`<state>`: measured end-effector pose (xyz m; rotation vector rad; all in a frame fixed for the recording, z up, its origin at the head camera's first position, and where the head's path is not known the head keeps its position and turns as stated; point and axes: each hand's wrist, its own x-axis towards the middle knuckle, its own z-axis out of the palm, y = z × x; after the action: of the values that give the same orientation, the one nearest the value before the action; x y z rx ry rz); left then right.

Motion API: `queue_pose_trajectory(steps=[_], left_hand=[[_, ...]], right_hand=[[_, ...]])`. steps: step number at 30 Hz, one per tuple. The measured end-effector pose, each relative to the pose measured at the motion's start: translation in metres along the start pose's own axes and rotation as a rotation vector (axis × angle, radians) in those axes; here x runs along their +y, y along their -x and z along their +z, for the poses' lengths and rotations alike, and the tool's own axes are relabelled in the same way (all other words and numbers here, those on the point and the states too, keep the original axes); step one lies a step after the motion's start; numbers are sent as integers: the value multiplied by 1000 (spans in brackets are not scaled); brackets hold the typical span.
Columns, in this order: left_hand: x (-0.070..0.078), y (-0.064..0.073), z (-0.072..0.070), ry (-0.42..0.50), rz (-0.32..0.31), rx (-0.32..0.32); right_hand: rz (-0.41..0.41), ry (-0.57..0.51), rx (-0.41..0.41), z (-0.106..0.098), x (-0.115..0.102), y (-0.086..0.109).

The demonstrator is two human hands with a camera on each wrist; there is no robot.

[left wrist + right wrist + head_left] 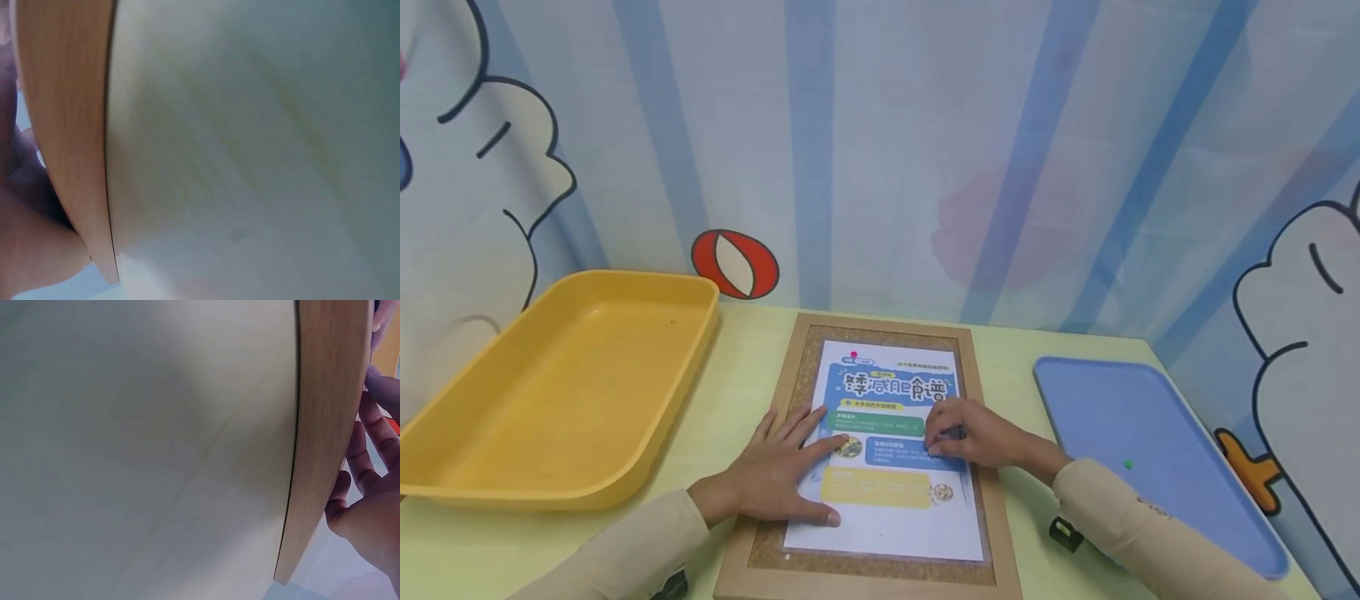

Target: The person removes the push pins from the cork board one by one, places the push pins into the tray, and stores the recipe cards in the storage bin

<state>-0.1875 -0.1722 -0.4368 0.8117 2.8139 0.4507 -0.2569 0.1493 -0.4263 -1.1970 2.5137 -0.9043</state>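
Note:
A printed poster (895, 529) lies on a cork board (771, 542) with a wooden frame (865, 581). A pink pushpin (853, 355) sits near the poster's upper left corner. My left hand (778, 467) rests flat with spread fingers across the poster's left edge. On the right side, my right hand (977, 435) touches the poster with bent fingers, thumb and index tips close together. Whether anything small is between those tips is hidden. The right wrist view shows curved right fingers (375, 425) beyond the frame's edge; the left wrist view catches part of the left hand (31, 244).
A yellow tray (688, 367) stands at the left. At the right lies a blue tray (1105, 400) with a small green pushpin (1127, 464) on it. Behind the table (752, 333) hangs a striped cartoon backdrop (887, 167).

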Motion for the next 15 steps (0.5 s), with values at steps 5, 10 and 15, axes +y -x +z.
queue_pose_trajectory(steps=[5,10,15], left_hand=[[0,0,0,-1,-6,-7],[1,0,0,2,-6,-12],[0,-1,1,4,-5,-15]], right_hand=[[1,14,11,1,1,1],[21,24,21,2,2,3],[57,-1,81,0,1,6]])
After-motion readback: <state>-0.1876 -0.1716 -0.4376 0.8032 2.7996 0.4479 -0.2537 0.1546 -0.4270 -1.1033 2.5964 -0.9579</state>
